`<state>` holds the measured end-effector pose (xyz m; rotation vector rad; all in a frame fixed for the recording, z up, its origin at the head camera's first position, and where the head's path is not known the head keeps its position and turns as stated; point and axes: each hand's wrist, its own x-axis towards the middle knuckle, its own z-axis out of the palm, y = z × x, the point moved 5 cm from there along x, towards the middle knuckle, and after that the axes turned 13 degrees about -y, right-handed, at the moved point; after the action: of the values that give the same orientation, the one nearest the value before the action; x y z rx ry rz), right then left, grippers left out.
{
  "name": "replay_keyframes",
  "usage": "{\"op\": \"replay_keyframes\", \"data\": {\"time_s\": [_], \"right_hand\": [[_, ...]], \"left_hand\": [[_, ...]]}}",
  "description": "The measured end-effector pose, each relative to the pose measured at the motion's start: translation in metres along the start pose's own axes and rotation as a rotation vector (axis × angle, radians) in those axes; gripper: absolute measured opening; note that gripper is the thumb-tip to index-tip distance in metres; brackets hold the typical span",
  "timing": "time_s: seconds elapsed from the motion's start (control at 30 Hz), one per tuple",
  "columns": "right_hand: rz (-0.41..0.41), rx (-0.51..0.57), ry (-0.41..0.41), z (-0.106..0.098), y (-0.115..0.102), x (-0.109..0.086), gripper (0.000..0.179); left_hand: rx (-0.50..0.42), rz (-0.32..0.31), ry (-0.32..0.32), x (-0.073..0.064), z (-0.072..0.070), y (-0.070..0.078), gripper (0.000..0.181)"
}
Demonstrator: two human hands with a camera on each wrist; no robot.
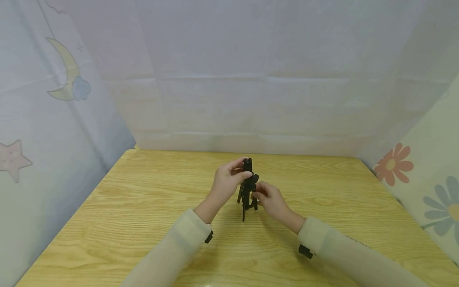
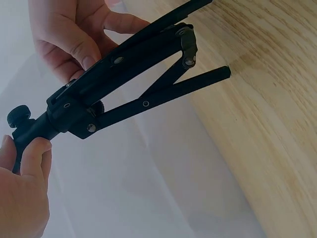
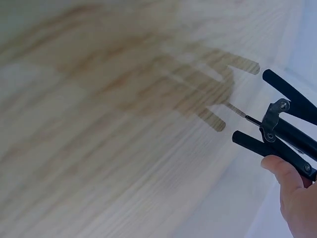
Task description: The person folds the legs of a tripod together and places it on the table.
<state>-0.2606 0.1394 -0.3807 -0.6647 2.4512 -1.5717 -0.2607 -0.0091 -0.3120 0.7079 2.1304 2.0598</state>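
A small black tripod (image 1: pixel 246 191) stands roughly upright between both hands, its legs partly spread. The left hand (image 1: pixel 226 181) grips its upper end; in the left wrist view this hand (image 2: pixel 22 201) has thumb and fingers around the neck, below a round knob (image 2: pixel 19 116). The right hand (image 1: pixel 271 200) pinches one of the legs lower down. Seen from the right wrist, that hand (image 3: pixel 299 206) holds a leg (image 3: pixel 250 144) near a hinged brace (image 3: pixel 271 119). The leg tips hang close over the tabletop; whether any touches it I cannot tell.
A glossy wooden table (image 1: pixel 143 215) lies beneath, reflecting the tripod. A pale cloth backdrop (image 1: pixel 229 99) rises behind the far edge, with printed side cloths at left and right. Small black devices (image 1: pixel 305 251) sit on both wrists.
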Motion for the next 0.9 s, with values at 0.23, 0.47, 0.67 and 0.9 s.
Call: {"op": "replay_keyframes", "data": {"time_s": [0.23,0.47,0.67,0.9], "right_hand": [[-0.001,0.020,-0.008,-0.0006,-0.0003,-0.0004,0.010],[-0.025,0.027,-0.032,-0.0006,0.0028,-0.0001,0.011],[-0.052,0.034,-0.059,-0.0013,-0.0010,-0.0002,0.009],[-0.046,0.039,-0.074,-0.0043,-0.0007,0.0015,0.010]], "left_hand": [[-0.028,0.008,0.003,0.0014,0.0012,-0.0011,0.043],[0.006,-0.004,-0.044,0.0021,0.0049,-0.0016,0.045],[0.017,0.002,-0.054,0.0028,0.0047,-0.0010,0.044],[0.062,0.002,-0.059,0.0027,0.0036,-0.0007,0.044]]}}
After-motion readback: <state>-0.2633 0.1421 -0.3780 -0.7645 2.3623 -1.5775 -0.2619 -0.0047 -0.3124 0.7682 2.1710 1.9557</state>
